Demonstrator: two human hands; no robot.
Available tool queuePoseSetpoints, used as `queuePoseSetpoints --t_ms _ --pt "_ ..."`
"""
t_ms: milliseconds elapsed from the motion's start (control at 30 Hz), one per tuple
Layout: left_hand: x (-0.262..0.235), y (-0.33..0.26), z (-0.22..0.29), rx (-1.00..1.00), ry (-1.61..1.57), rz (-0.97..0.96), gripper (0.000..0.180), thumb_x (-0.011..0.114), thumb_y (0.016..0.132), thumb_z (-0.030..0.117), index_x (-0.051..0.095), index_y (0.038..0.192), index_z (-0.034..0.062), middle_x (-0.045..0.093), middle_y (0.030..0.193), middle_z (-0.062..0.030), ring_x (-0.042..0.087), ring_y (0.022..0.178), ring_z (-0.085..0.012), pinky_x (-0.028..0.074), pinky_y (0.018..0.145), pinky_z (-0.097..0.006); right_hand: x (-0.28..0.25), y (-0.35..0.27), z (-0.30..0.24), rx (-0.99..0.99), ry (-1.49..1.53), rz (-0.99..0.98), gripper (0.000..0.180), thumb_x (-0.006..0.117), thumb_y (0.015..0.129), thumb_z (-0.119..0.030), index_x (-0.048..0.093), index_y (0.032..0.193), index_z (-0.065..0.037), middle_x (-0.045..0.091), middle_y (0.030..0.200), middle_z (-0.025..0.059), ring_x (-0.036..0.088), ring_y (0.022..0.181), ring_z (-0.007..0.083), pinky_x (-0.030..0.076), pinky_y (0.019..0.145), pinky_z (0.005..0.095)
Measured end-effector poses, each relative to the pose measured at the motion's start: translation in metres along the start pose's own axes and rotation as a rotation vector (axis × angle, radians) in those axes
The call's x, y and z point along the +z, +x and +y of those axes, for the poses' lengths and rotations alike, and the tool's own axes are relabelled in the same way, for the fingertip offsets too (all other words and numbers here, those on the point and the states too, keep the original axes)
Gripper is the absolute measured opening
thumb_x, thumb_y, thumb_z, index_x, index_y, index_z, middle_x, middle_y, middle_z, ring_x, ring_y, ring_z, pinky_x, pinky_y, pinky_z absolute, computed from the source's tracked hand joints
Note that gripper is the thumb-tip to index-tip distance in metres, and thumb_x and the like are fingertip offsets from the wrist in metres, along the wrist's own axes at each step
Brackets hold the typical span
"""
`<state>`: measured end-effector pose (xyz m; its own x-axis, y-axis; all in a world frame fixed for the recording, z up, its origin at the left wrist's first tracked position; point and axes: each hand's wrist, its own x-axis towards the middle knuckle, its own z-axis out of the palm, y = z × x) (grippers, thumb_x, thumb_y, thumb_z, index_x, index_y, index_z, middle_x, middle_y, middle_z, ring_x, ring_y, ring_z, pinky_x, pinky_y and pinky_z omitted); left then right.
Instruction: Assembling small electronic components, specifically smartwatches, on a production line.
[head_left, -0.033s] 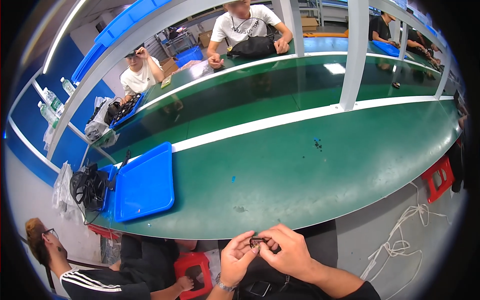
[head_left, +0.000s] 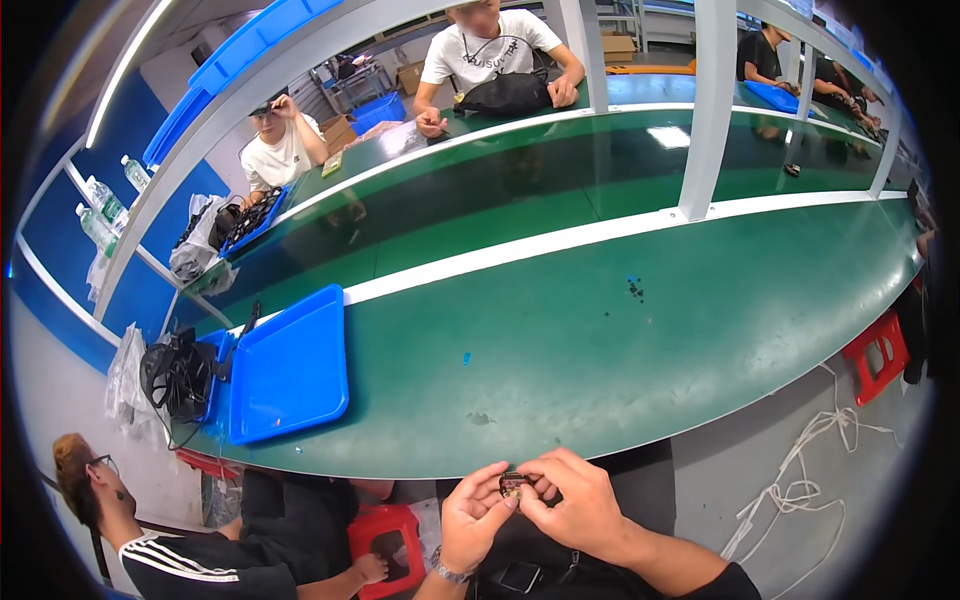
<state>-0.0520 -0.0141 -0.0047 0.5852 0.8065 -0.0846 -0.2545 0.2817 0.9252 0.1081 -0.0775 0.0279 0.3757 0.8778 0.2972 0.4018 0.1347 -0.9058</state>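
Note:
Just off the front edge of the green table point(head_left: 560, 390), both my hands meet around a small dark part point(head_left: 514, 486) with reddish and yellowish bits on it. My left hand point(head_left: 472, 518), with a metal-banded watch at the wrist, pinches its left side between thumb and fingers. On the other side, the thumb and fingertips of my right hand point(head_left: 580, 508) are closed on the same part. The fingertips cover much of it, so its exact kind cannot be made out.
A blue tray point(head_left: 290, 375) lies at the table's left, beside black cabled items point(head_left: 180, 372). Small dark bits point(head_left: 636, 290) are scattered farther back. White posts point(head_left: 708, 120) rise behind. A seated person point(head_left: 200, 560) is close on my left; others sit across. White cable point(head_left: 790, 495) lies on the floor.

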Motion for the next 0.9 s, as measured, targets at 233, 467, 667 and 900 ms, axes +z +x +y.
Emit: queuePoseSetpoints --t_ms 233,467,667,900 --pt "0.002 0.001 0.006 -0.055 0.024 0.015 0.039 0.064 0.092 -0.009 0.053 0.129 -0.0093 0.066 0.119 -0.0178 0.066 0.11 -0.0214 0.054 0.096 -0.033 -0.028 0.011 0.0 0.018 0.166 -0.167 0.02 0.074 0.085 -0.006 0.069 0.103 0.001 0.067 0.092 0.0116 0.072 0.071 0.0193 0.058 0.064 0.0298" --pt "0.005 0.055 0.072 0.084 0.404 -0.035 0.027 0.063 0.089 -0.008 0.06 0.115 -0.0062 0.07 0.101 -0.0176 0.071 0.09 -0.0241 0.061 0.079 -0.038 -0.111 0.052 0.04 -0.028 -0.221 0.299 0.017 0.074 0.084 -0.007 0.071 0.1 -0.004 0.068 0.087 0.0101 0.068 0.075 0.0211 0.054 0.064 0.0318" --pt "0.046 0.253 0.096 0.199 0.606 -0.059 0.026 0.065 0.086 -0.005 0.064 0.112 -0.0021 0.07 0.103 -0.0106 0.07 0.088 -0.0187 0.062 0.078 -0.034 -0.115 0.045 0.065 -0.043 -0.476 0.363 0.013 0.073 0.083 -0.009 0.071 0.095 -0.006 0.068 0.085 0.007 0.064 0.073 0.0251 0.052 0.066 0.037" --pt "0.023 0.45 0.074 0.352 1.035 0.335 0.02 0.074 0.083 0.012 0.075 0.101 0.0044 0.077 0.095 -0.0135 0.074 0.091 -0.026 0.056 0.084 -0.035 -0.113 0.051 0.058 0.07 -0.311 0.386 0.003 0.071 0.084 -0.011 0.071 0.085 -0.008 0.066 0.073 0.0031 0.063 0.067 0.0214 0.051 0.061 0.0352"
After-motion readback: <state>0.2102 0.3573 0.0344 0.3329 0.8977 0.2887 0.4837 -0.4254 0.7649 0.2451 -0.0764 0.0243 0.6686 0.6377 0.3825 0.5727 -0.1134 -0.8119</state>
